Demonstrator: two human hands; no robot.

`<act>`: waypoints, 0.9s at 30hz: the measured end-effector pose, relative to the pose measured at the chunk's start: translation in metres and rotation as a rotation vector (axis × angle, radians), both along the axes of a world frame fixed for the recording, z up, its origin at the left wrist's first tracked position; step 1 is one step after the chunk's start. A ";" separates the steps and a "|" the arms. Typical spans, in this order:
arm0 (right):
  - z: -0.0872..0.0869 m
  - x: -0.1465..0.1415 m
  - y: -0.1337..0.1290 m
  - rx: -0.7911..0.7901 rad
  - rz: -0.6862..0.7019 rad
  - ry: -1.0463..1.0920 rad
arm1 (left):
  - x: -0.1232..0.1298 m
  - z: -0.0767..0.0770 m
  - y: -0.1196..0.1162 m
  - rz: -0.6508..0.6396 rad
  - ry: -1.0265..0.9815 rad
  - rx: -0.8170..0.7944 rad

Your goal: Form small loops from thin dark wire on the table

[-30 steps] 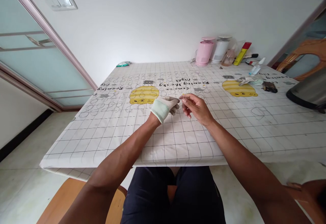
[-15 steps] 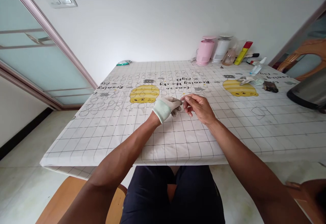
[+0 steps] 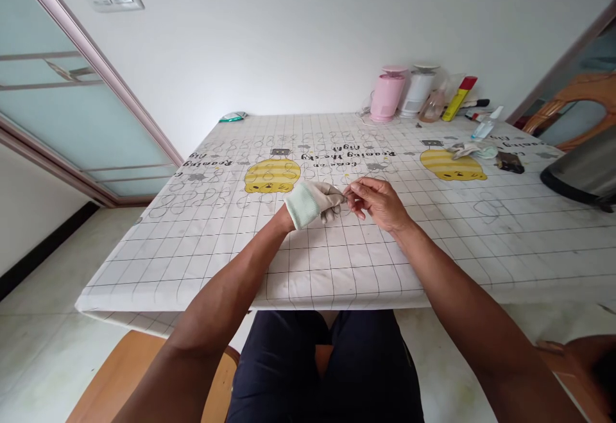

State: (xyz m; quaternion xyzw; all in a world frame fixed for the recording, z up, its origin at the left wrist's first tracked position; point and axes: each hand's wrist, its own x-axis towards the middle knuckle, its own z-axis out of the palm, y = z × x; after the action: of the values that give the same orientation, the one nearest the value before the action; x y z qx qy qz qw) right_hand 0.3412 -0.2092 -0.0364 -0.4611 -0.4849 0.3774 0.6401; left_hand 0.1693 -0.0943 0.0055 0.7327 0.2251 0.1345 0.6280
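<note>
My left hand [image 3: 315,203] wears a whitish work glove with a pale green cuff [image 3: 302,207]. Its thumb and fingers are pinched together, pointing right. My bare right hand [image 3: 378,201] faces it, thumb and index finger pressed together, the other fingers curled. The fingertips of both hands meet just above the table; whatever is between them is too small to make out. Left of and beyond the hands, many thin grey loops [image 3: 180,201] show in rows on the checked tablecloth [image 3: 231,243]; some cross a yellow bear print [image 3: 273,175].
At the back right stand a pink device [image 3: 386,97], a white one [image 3: 416,92], a pump bottle [image 3: 433,105] and a yellow-red can [image 3: 459,99]. Nearer lie a clear bottle [image 3: 487,124], a crumpled glove [image 3: 474,150], a dark object [image 3: 510,162] and a metal kettle [image 3: 580,176]. A green packet [image 3: 233,117] lies at back left.
My left hand has shifted slightly left and turned a little, its fingertips still against the right hand's. The right hand has barely moved.
</note>
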 end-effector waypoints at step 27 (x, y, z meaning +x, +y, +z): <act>-0.002 -0.008 0.000 0.149 -0.326 -0.296 | 0.024 -0.018 -0.009 0.255 0.168 0.480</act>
State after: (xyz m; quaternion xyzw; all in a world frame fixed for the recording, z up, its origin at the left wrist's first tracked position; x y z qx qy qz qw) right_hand 0.3332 -0.2090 -0.0384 -0.5352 -0.5190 0.1604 0.6469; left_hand 0.1934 -0.1038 -0.0129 0.8349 0.3283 0.2007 0.3936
